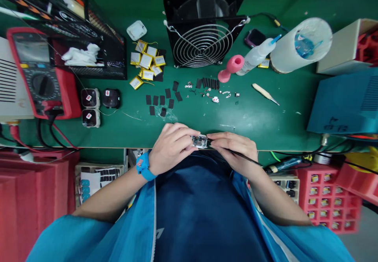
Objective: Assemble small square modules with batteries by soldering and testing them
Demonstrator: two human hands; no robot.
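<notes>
At the bench's front edge, my left hand (177, 142) pinches a small white watch case (200, 141) with its inner electronics showing. A blue wrist strap is around that wrist. My right hand (236, 149) is closed on slim black tweezers (248, 158), whose tip end meets the right side of the case; the fingers partly hide it. Beyond my hands lie several black adhesive pieces (162, 100), a row of black strips (211, 83) and tiny metal parts (215, 99). Yellow-edged battery cells (145, 61) are piled farther back on the left.
A black fan (203, 43) stands at the back centre. To its right are a pink dispenser (230, 68), a clear bottle (255, 57) and a white tub (301, 45). A red multimeter (43, 80), dark-faced watch cases (90, 97) and a blue box (344, 100) flank the work area.
</notes>
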